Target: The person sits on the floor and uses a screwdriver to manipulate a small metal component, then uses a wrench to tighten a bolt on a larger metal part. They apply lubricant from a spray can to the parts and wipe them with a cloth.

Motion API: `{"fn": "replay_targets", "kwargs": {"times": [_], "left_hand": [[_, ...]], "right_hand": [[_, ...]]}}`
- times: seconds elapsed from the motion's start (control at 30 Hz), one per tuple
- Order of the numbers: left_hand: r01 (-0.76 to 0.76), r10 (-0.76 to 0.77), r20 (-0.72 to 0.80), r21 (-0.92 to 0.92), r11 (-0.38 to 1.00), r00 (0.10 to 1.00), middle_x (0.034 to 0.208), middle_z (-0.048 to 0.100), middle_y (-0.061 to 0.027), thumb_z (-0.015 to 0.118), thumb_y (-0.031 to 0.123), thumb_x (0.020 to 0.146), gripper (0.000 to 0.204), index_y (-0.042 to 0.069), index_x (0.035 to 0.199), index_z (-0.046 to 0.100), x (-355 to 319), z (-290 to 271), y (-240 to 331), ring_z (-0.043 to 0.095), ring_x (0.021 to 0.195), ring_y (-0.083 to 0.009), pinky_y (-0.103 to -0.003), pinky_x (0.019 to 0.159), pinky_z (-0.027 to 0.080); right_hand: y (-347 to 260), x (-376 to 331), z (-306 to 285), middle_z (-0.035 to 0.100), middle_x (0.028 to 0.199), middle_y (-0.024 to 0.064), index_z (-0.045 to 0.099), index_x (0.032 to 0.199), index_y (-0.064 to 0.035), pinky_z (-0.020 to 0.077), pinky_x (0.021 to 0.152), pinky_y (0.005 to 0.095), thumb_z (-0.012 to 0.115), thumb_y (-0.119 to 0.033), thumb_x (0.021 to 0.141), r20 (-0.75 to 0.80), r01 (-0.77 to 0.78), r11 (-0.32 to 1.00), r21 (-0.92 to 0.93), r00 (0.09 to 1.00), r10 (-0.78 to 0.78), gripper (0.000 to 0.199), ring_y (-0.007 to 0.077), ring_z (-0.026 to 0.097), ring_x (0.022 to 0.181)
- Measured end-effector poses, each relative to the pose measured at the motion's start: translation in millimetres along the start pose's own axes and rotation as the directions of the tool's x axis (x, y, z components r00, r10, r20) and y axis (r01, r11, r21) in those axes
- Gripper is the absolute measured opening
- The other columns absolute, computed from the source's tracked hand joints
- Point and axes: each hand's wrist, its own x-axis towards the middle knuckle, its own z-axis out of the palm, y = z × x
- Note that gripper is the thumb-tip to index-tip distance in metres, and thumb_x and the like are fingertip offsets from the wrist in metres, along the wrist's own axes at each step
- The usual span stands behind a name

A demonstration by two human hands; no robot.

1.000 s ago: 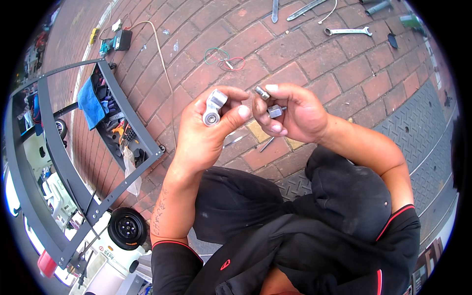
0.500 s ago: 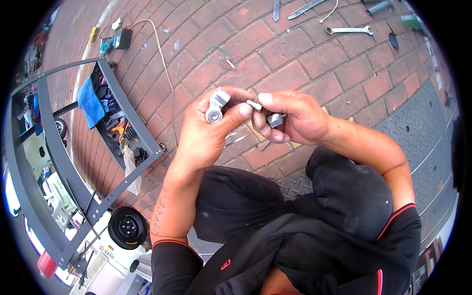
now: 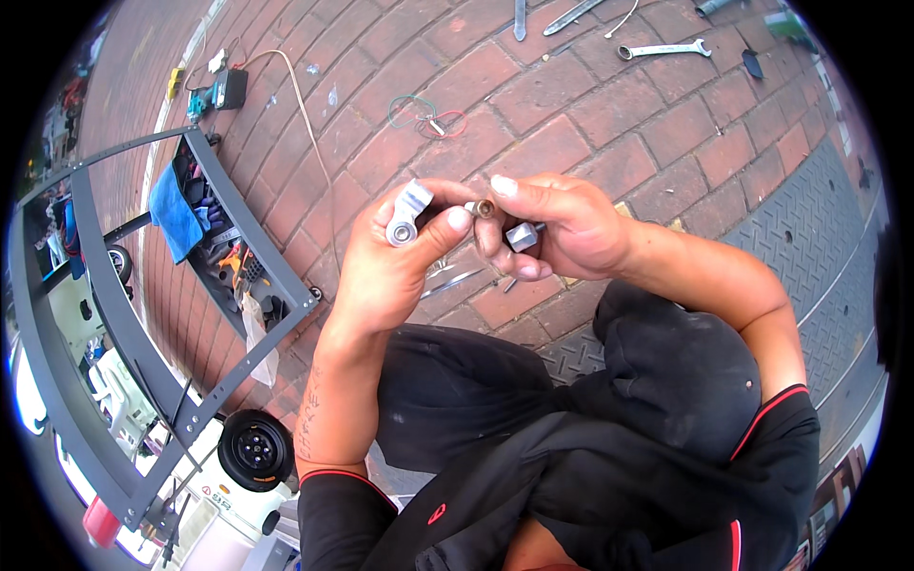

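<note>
My left hand (image 3: 367, 262) holds a silver ring-ended metal part (image 3: 409, 214) against its fingers. Its thumb and a fingertip also pinch a small metal sleeve (image 3: 484, 208), whose round hollow end faces me. My right hand (image 3: 581, 224) is curled close by, its thumb raised just beyond the sleeve. In its bent fingers lies a silver hex-headed piece (image 3: 523, 236), perhaps a bolt or a socket; its far end is partly hidden. Whether the right fingers also touch the sleeve is hard to see.
On the brick paving lie a combination wrench (image 3: 664, 49), flat metal bars (image 3: 571, 16) and thin coloured wires (image 3: 436, 124). A teal power tool (image 3: 200, 100) is at the far left. Nearer stands a dark metal frame (image 3: 252, 257) with tools and a blue cloth (image 3: 174, 214). Metal tread plates (image 3: 790, 228) run along the right.
The small sleeve has been turned, so its hollow end now shows. My right thumb has lifted slightly. Both hands still hold their parts.
</note>
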Motion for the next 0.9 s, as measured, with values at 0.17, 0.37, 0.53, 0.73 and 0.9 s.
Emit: {"fn": "replay_targets", "kwargs": {"times": [0.17,0.37,0.53,0.73,0.9], "left_hand": [[0.039,-0.038,0.043,-0.02,0.999,0.998,0.097,0.068,-0.0063,0.067,0.01,0.091,0.018,-0.002,0.105,0.065,2,-4,1,0.062,0.093,-0.0141,-0.03,0.085,0.049],[0.02,-0.02,0.03,-0.014,1.0,0.999,0.092,0.067,-0.0049,0.068,0.013,0.091,0.02,-0.002,0.104,0.065,1,-3,0,0.059,0.087,-0.0122,-0.028,0.079,0.046],[0.017,-0.017,0.003,-0.013,1.0,1.0,0.086,0.065,-0.0028,0.07,0.02,0.091,0.024,-0.001,0.103,0.065,5,2,-3,0.054,0.078,-0.0089,-0.024,0.07,0.041],[0.02,-0.02,0.0,-0.022,1.0,1.0,0.091,0.067,-0.0041,0.069,0.009,0.09,0.017,-0.001,0.103,0.066,0,0,7,0.061,0.087,-0.0111,-0.027,0.079,0.05],[0.008,-0.008,-0.023,-0.021,1.0,1.0,0.091,0.067,-0.0035,0.07,0.008,0.089,0.016,-0.001,0.102,0.066,1,-3,5,0.06,0.086,-0.0096,-0.026,0.077,0.05]], "right_hand": [[1,0,-1,0.058,0.072,0.0103,0.062,0.088,0.001,0.0409,0.051,0.0257,0.039,-0.045,0.103,0.0,0.008,1.0,0.013,1.0,-0.008,0.054,0.013,0.046,0.053],[0,0,1,0.057,0.07,0.0105,0.062,0.087,0.0013,0.0406,0.051,0.0257,0.038,-0.046,0.103,-0.005,0.005,1.0,0.004,1.0,-0.005,0.055,0.0132,0.046,0.053],[1,1,-5,0.058,0.071,0.01,0.062,0.086,0.0011,0.0404,0.051,0.0254,0.039,-0.046,0.103,-0.01,0.009,0.999,0.035,1.0,-0.009,0.055,0.0131,0.046,0.053],[4,2,-5,0.06,0.072,0.0057,0.065,0.087,-0.0019,0.0386,0.049,0.0232,0.052,-0.044,0.099,-0.088,0.026,0.999,0.032,0.996,-0.023,0.046,0.01,0.049,0.054],[5,4,-6,0.059,0.074,0.0045,0.065,0.088,-0.0026,0.0368,0.05,0.0232,0.056,-0.04,0.097,-0.088,0.061,0.998,0.021,0.994,-0.059,0.039,0.0093,0.049,0.057]]}}
